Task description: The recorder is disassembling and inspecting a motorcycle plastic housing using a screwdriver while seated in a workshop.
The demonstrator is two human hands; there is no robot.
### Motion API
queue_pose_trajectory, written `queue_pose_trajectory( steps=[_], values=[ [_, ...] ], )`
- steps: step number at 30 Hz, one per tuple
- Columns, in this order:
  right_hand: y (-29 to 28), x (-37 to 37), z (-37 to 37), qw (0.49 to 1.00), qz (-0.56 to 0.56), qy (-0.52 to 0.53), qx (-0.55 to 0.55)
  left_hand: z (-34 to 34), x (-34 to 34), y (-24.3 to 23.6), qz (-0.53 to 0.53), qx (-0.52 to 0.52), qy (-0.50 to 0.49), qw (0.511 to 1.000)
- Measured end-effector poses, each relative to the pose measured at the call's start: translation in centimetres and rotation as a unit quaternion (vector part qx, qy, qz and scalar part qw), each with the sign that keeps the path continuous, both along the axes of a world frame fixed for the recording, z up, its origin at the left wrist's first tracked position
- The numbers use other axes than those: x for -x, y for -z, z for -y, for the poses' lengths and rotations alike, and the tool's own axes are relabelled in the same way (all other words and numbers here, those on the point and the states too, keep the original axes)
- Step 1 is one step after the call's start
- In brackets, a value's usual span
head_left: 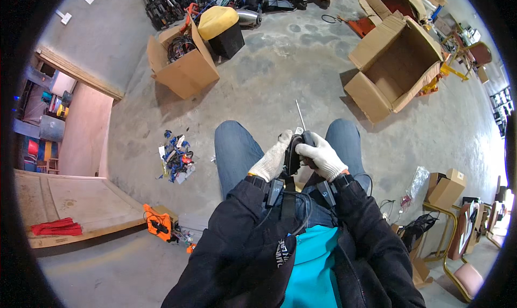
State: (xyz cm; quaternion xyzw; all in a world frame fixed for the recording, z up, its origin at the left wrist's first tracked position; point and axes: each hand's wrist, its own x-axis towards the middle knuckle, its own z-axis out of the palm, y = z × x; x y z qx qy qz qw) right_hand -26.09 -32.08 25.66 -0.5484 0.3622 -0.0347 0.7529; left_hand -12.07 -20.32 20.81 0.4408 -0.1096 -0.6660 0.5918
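Note:
My left hand [273, 160], in a white knit glove, is closed around a rounded black part [292, 156] held between my knees. A small whitish piece shows at the top of that part; its kind is unclear. In my right hand [325, 157], also gloved, is a screwdriver [300, 114], with its thin metal shaft pointing up and away from me. The dark handle of the screwdriver lies under my right fingers, against or close beside the black part. My fingers hide much of both things.
On the floor at left lies a pile of small scraps [176, 157]. Ahead stand a cardboard box of cables [186, 65], a black bin with a yellow lid [223, 36] and an open carton [396, 65]. An orange object [157, 222] lies by the wooden bench [97, 200].

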Motion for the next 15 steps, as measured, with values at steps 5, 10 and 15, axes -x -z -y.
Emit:
queue_pose_trajectory(
  steps=[5,10,15],
  values=[
    [-0.1,0.1,0.1,0.997,-0.017,0.031,0.071,-0.1,-0.7,-0.2,0.026,-0.015,-0.074,0.997],
    [1.0,0.8,1.8,0.991,0.068,0.091,-0.077,-0.5,-1.7,0.1,-0.014,-0.008,-0.136,0.991],
    [-1.1,1.4,1.5,0.993,0.078,0.088,-0.026,-0.7,-2.7,-1.2,-0.069,0.012,-0.184,0.98]
  ],
)
